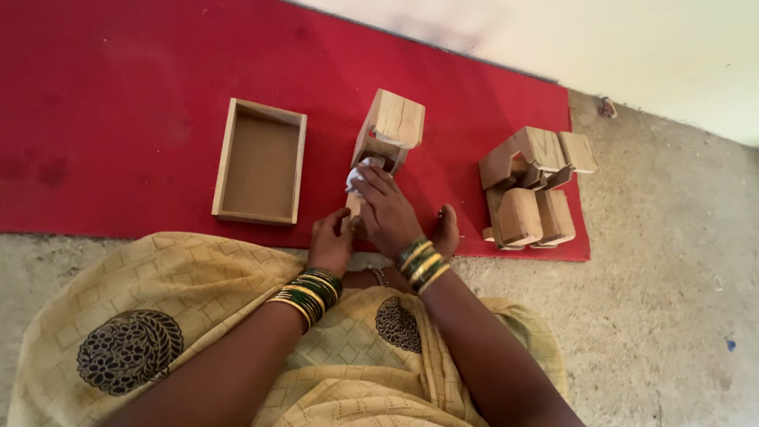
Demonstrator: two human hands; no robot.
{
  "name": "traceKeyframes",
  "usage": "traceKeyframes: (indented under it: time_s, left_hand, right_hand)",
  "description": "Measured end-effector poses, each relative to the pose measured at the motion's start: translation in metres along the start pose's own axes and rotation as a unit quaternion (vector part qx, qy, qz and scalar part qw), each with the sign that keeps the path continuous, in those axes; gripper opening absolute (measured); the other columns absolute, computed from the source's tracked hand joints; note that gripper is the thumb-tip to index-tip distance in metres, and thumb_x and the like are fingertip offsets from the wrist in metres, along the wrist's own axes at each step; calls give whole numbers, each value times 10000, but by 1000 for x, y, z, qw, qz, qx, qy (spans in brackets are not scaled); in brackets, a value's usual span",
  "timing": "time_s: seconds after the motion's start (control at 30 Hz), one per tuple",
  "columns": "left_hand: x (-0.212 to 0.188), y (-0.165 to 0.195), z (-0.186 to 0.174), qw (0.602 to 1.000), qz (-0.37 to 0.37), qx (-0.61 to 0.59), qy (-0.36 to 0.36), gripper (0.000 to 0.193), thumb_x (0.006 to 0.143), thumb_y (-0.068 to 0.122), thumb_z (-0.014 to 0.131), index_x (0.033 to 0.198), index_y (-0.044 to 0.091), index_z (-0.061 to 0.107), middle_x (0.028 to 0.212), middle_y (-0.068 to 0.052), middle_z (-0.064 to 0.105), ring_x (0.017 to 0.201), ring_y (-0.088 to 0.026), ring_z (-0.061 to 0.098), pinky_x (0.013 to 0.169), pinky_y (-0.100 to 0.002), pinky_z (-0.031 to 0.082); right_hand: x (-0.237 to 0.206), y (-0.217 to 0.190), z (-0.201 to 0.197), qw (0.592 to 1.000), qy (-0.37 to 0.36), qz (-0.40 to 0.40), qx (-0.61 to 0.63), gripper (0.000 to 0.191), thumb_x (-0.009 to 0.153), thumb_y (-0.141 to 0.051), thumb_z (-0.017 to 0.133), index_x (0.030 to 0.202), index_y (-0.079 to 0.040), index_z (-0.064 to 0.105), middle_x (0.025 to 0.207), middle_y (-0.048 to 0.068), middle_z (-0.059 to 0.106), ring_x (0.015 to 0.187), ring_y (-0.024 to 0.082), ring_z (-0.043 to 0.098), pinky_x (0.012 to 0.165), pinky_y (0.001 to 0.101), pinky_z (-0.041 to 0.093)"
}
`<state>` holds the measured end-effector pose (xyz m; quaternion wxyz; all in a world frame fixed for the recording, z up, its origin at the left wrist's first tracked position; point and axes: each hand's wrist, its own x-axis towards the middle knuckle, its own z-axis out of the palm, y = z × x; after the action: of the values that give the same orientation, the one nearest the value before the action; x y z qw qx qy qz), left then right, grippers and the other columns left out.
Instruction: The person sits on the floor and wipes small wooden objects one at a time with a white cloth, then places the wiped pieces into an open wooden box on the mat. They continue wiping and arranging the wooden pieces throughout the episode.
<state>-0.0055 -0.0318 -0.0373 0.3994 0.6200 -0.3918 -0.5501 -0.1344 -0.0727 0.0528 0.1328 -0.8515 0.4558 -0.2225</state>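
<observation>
Centre frame, on red mat (pixel 118 119): right hand (pixel 387 213) presses a small white cloth (pixel 360 174) with pinched fingers into the hollow of a wooden piece (pixel 387 130). Left hand (pixel 330 245) grips that piece's lower end, fingers curled tight. Left of them, an open wooden tray (pixel 225 162). Right of centre, a cluster of wooden blocks (pixel 530 186) at the mat's edge.

No packages, labels, signs or screens anywhere here, just plain wooden pieces on the red mat, nothing printed.
</observation>
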Motion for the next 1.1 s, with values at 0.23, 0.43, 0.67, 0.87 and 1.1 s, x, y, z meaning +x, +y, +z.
traceKeyframes:
  time_s: [0.23,0.43,0.67,0.87,1.1]
  left_hand:
    - [0,2,6,980,-34,-191,-35,496,916,229,601,1376,52,547,1371,-170,513,1182,-258,628,946,-351,582]
    - [-4,-9,5,999,23,20,-25,465,969,198,667,1401,48,582,1360,-158,502,1205,-264,544,994,-360,472]
    - [2,-10,7,988,-55,-135,-54,475,900,158,651,1362,67,586,1191,-81,651,992,-208,636,820,-341,549]
    - [2,-2,2,958,-126,-249,-60,499,919,215,586,1402,113,515,1283,-54,619,1069,-197,628,829,-392,561]
    - [-5,5,-1,921,-184,-342,-16,658,975,601,389,1461,158,404,1366,-97,581,1120,-303,615,931,-474,515]
  right_hand:
    - [-22,-14,10,993,75,-52,-73,221,899,-33,614,1090,-51,725,1164,134,698,1200,332,635,1052,457,519]
    - [-27,27,-19,940,240,234,62,172,868,4,642,989,-29,760,1114,117,699,969,251,740,837,323,603]
    - [-38,79,28,954,127,236,134,262,926,-69,668,1177,3,691,1113,161,716,1049,338,713,941,385,541]
    - [-65,50,23,986,41,159,28,438,737,-26,567,1164,44,636,1167,250,624,1157,457,573,1046,457,415]
    - [-71,-40,-26,984,-63,164,-40,316,756,-146,678,1059,-68,719,1012,155,685,1090,345,624,1142,574,302]
